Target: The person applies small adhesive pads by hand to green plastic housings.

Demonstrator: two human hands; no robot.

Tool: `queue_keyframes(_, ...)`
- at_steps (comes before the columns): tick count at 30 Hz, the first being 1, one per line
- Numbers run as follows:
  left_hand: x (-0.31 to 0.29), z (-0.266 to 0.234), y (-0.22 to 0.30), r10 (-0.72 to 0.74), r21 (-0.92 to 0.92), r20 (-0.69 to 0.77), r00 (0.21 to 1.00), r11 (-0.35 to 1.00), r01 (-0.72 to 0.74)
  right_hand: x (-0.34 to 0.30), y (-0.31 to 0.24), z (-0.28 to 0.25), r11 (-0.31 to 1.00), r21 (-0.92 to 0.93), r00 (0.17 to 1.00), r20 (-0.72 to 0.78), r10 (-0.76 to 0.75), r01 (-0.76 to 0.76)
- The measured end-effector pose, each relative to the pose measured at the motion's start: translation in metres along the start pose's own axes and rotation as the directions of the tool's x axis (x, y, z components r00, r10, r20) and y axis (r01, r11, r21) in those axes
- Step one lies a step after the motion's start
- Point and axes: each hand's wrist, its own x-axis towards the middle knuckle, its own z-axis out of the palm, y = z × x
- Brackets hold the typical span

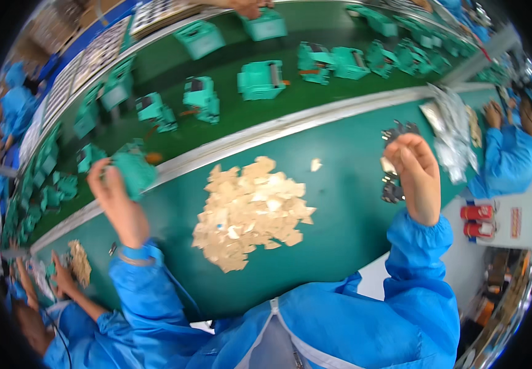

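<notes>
My left hand grips a green plastic housing by its near left side, at the metal rail that edges the conveyor. The housing is slightly blurred. Over the right part of the green table, my right hand is raised with its fingertips pinched together. Whatever the fingers may hold is too small or hidden to make out. Small black parts lie beside and behind that hand. Between my hands spreads a heap of thin beige pieces, with one loose beige piece apart from it.
Beyond the rail, several green housings stand on the dark green conveyor. Clear plastic bags lie at the table's right end. Co-workers in blue sit at both sides, and another person's hand touches a housing at the far edge.
</notes>
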Motion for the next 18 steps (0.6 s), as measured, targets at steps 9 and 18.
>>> queue_keyframes(9, 0.076, 0.007, -0.087, 0.294, 0.326, -0.179, 0.939, 0.918, -0.225, 0.011, 0.012, -0.075, 0.055, -0.982, 0.924, 0.151, -0.351, 0.181)
queue_keyframes(18, 0.033, -0.002, -0.066, -0.032, 0.229, 0.121, 0.992, 0.973, 0.003, -0.003, 0.046, -0.063, -0.357, -0.904, 0.887, 0.350, -0.301, 0.235)
